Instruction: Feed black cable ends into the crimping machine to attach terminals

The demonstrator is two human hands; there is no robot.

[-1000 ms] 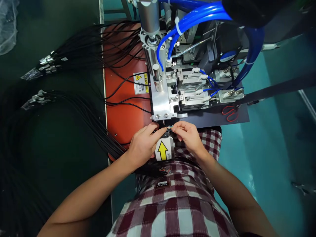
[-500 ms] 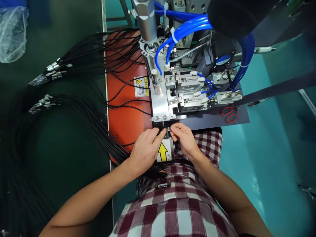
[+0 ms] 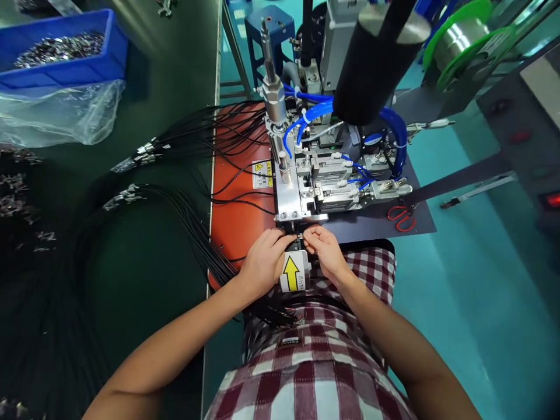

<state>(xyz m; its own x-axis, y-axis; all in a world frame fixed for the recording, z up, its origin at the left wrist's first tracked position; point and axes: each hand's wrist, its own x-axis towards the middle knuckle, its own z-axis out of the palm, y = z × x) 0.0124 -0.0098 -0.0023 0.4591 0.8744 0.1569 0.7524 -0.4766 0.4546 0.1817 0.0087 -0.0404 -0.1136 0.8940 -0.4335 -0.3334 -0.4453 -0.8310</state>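
Observation:
My left hand (image 3: 263,262) lies over the black track at the front of the machine, thumb and fingers drawn together. What its fingertips grip is hidden. Close beside it on the right, my right hand (image 3: 324,252) is closed in a pinch at a small shiny metal connector (image 3: 300,236), which shows between the two hands. Just below them is a white label with a yellow arrow (image 3: 291,273). Above the fingers stands the machine's silver metal block (image 3: 289,198). A bundle of black cables (image 3: 188,227) runs past my left wrist.
Blue air tubes (image 3: 321,109) arch over the machine. Red-handled scissors (image 3: 401,219) lie on the dark plate at right. On the bench at left are cables with metal ends (image 3: 126,196) and a blue bin (image 3: 118,49) of metal parts. A green wire spool (image 3: 476,44) stands behind.
The camera view has shifted, bringing the blue bin, the spool and more of the bench into sight. Both hands remain at the same spot on the machine, with little finger movement.

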